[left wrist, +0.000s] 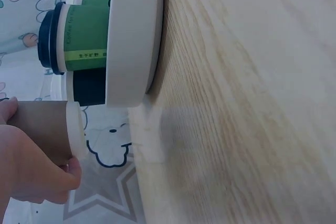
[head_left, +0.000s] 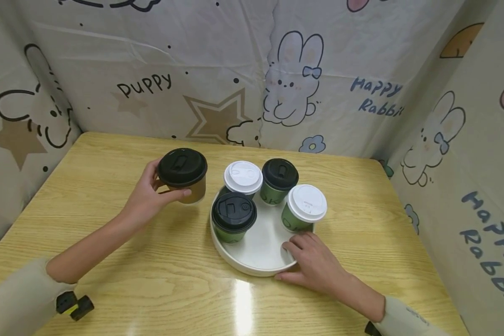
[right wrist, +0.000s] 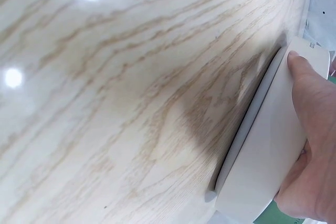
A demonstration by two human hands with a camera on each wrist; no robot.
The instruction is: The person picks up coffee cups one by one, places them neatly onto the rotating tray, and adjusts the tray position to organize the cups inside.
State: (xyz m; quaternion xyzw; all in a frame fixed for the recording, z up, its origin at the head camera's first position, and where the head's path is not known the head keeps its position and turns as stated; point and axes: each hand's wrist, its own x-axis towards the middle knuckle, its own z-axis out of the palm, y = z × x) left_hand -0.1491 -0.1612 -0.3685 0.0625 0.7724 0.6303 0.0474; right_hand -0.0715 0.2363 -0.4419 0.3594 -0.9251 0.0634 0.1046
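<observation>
My left hand (head_left: 153, 191) grips a brown paper coffee cup (head_left: 195, 190) with a black lid, held above the table to the left of the tray. In the left wrist view the cup's pale base (left wrist: 76, 129) hangs clear of the wood. My right hand (head_left: 315, 261) pinches the near right rim of a round white tray (head_left: 256, 269), thumb outside and fingers over the edge. Several lidded cups stand in the tray: a green one with a black lid (head_left: 234, 212), a dark one with a white lid (head_left: 243, 176), another green one with a black lid (head_left: 280, 174), and a green one with a white lid (head_left: 306, 203).
The wooden table (head_left: 151, 284) spreads around the tray. A cloth backdrop (head_left: 218, 60) printed with rabbits, stars and words hangs behind the table and along its sides. A small black device (head_left: 74, 305) is strapped at the left sleeve.
</observation>
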